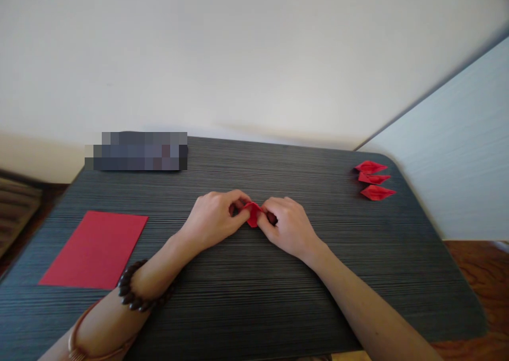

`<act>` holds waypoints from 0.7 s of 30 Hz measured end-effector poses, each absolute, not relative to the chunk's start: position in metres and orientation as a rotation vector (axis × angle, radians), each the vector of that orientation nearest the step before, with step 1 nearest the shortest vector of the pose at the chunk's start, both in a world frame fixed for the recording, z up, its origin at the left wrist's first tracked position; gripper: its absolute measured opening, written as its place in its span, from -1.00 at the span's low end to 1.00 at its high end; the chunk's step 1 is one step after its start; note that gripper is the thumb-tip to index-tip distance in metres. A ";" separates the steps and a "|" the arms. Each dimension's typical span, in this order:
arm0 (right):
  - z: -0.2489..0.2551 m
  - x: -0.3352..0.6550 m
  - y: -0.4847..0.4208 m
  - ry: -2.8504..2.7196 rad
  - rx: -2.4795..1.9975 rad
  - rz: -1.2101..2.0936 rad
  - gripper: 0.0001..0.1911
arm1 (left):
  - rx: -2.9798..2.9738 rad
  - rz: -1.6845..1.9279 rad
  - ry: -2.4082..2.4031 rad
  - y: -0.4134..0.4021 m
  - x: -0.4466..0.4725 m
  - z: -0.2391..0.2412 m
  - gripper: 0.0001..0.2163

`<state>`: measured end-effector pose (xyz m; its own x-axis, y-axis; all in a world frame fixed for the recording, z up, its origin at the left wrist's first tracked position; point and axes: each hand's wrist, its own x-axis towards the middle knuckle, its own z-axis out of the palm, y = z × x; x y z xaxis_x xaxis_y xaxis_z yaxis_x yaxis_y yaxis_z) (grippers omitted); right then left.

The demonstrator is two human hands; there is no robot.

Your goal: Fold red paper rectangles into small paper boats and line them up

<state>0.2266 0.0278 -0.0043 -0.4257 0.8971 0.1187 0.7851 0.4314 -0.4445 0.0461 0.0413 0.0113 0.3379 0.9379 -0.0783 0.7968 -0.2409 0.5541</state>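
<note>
A small folded piece of red paper (253, 213) lies at the middle of the dark striped table (254, 292). My left hand (217, 216) pinches its left side with fingers curled, and my right hand (287, 225) pinches its right side the same way. Both hands rest on the table top, fingertips almost touching each other. Most of the red piece is hidden between the fingers.
A flat sheet of red paper (95, 249) lies at the left of the table. Three folded red paper pieces (374, 179) sit in a row near the far right corner. A blurred dark object (137, 150) lies at the far left edge. A pale wall stands behind.
</note>
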 end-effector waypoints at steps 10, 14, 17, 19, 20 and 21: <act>-0.004 0.222 0.025 -2.255 -1.386 0.468 -0.74 | 2.200 0.367 1.590 0.037 0.050 0.011 -0.79; -0.005 0.224 0.026 -2.237 -1.398 0.500 -0.76 | 2.156 0.524 1.480 0.037 0.048 0.005 -0.76; -0.005 0.224 0.026 -2.219 -1.410 0.542 -0.76 | 2.112 0.602 1.472 0.037 0.049 0.003 -0.77; -0.005 0.224 0.026 -2.205 -1.410 0.571 -0.77 | 2.040 0.623 1.458 0.037 0.049 0.003 -0.78; -0.005 0.225 0.026 -2.198 -1.409 0.579 -0.77 | 2.004 0.627 1.441 0.037 0.049 0.003 -0.78; -0.005 0.225 0.025 -2.193 -1.406 0.584 -0.77 | 1.974 0.628 1.425 0.038 0.049 0.003 -0.77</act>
<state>0.2248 0.0255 -0.0053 -0.3660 0.9175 0.1557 0.7185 0.3849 -0.5793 0.0494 0.0377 0.0031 0.3062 0.9517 0.0222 0.6587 -0.2287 0.7168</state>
